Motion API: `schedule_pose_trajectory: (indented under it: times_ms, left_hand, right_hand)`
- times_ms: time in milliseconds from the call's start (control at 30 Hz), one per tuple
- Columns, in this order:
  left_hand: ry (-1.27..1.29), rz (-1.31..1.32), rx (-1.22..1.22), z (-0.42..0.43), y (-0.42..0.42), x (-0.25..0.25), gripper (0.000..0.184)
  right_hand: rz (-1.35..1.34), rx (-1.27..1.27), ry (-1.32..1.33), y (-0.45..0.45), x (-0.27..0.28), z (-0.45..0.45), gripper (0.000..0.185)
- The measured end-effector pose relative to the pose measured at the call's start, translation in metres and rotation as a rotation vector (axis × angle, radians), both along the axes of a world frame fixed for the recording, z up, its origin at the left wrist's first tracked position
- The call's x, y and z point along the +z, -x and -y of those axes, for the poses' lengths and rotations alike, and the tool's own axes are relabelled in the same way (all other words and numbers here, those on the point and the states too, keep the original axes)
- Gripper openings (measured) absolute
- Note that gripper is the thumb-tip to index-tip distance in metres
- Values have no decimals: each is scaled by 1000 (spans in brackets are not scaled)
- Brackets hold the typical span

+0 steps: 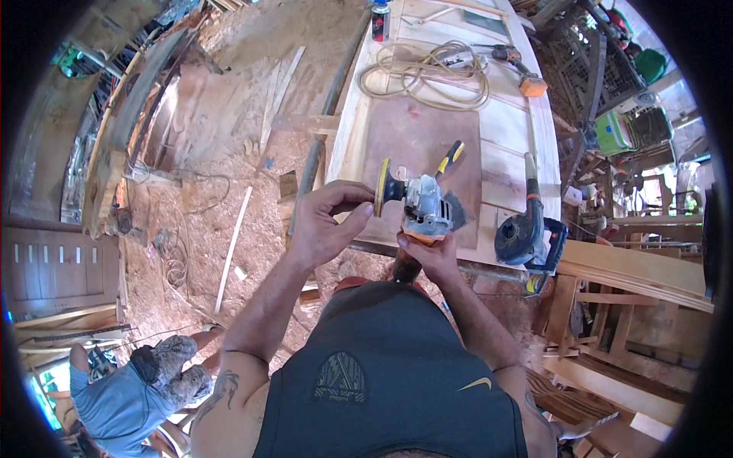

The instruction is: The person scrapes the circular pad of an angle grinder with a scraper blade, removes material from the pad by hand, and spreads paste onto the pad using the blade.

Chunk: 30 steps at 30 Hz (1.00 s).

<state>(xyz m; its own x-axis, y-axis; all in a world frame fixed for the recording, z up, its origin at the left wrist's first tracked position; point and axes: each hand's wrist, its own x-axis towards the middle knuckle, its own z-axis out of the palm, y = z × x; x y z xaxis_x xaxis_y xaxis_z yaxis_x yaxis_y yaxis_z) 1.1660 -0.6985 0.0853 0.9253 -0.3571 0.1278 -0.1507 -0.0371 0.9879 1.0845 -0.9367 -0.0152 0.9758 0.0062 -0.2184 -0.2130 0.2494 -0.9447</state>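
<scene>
An angle grinder (426, 208) with a yellow-edged round disc (382, 188) on its head is held over the near edge of the workbench (347, 156). My right hand (431, 256) is wrapped round the grinder's body from below. At the disc's left edge, the fingertips and thumb of my left hand (336, 217) are bent inward, close to or touching the disc. The disc faces left, standing on edge. Just beyond the grinder lies a tool with a yellow and black handle (450, 158), its lower part partly hidden by the grinder.
On the bench are a coiled cord (418, 80), a cordless drill (523, 72), a spray can (380, 21) and a blower (521, 233). Stacked boards (634, 273) stand at right. A person in a blue shirt (126, 401) is at lower left. A pale wood strip (234, 248) lies on the ground.
</scene>
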Motion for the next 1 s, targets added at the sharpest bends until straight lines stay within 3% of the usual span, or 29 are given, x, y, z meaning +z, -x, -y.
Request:
schedule_pose_trajectory:
  times_ms: [333,433,533,633,1000]
  left_hand:
    - [-95,12,-1,-1,4,6,15]
    - [-85,139,-17,0,4,-1,13]
    - [-227,428,20,2,9,-4,15]
    - [-214,463,35,4,12,-19,19]
    - [17,195,-22,2,13,-21,26]
  right_hand:
    - [56,-36,41,4,-4,-1,42]
    - [45,-44,-10,4,-6,-2,42]
    - [62,-52,-48,4,-4,-3,41]
    - [62,-29,-62,3,1,-1,43]
    - [51,-19,-115,6,0,1,42]
